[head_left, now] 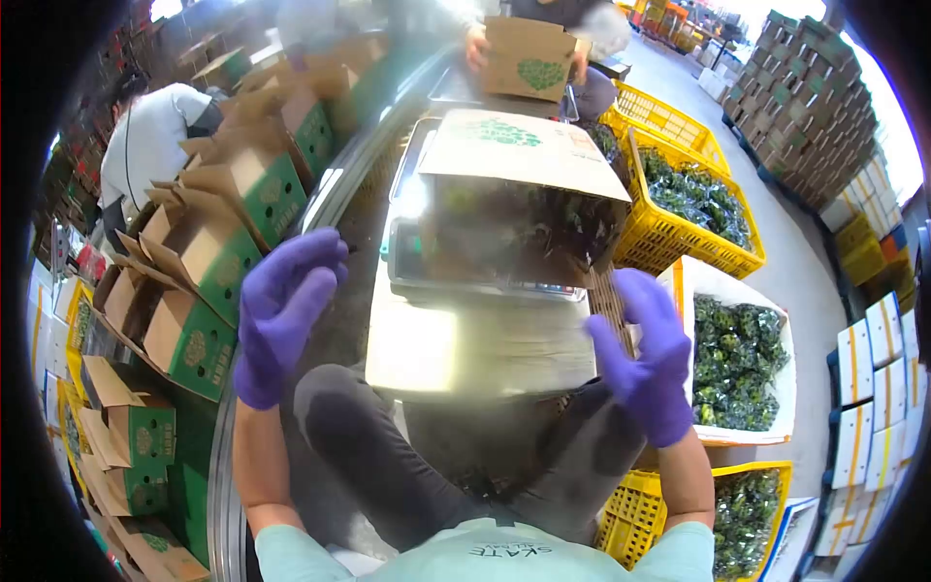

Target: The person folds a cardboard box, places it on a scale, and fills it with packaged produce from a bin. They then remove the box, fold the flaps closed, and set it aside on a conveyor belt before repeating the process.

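Note:
My left hand (284,315), in a purple glove, is raised at the left of the work surface (485,339), fingers apart and holding nothing. My right hand (645,354), also in a purple glove, is raised on the other side with thumb and fingers spread and nothing in it. Between and beyond them, a cardboard box (524,145) with a white top flap and green print rests on a metal scale (412,252). Its near side is open and shows dark, bagged contents. Neither hand touches the box.
Open green-and-brown boxes (208,247) line the conveyor at left. Yellow crates (659,233) and a white foam box (786,388) of bagged greens stand at right. A person across holds another carton (529,58); a second person (155,141) bends at far left.

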Action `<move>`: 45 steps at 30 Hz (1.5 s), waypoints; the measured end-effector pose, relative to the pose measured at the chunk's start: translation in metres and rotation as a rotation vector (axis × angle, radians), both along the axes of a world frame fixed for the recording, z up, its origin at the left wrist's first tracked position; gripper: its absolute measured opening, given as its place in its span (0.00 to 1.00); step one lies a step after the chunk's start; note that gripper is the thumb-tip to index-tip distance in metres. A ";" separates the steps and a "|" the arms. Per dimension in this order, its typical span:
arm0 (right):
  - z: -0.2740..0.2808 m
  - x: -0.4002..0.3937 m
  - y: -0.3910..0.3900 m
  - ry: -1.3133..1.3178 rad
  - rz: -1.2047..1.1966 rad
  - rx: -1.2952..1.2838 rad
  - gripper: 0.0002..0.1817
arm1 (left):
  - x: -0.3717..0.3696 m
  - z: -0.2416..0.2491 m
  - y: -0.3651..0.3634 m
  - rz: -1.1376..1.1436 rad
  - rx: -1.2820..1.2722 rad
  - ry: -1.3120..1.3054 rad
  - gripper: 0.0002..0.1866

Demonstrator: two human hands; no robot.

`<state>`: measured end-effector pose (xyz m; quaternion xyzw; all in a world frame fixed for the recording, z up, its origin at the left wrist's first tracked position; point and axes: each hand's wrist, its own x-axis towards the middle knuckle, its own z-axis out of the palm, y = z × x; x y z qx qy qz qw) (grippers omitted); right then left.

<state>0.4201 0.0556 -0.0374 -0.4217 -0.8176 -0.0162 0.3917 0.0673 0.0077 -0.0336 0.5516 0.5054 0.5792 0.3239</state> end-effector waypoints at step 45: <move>-0.076 0.002 0.150 0.316 0.437 0.071 0.68 | 0.013 -0.135 0.371 -0.358 -0.140 -0.718 0.28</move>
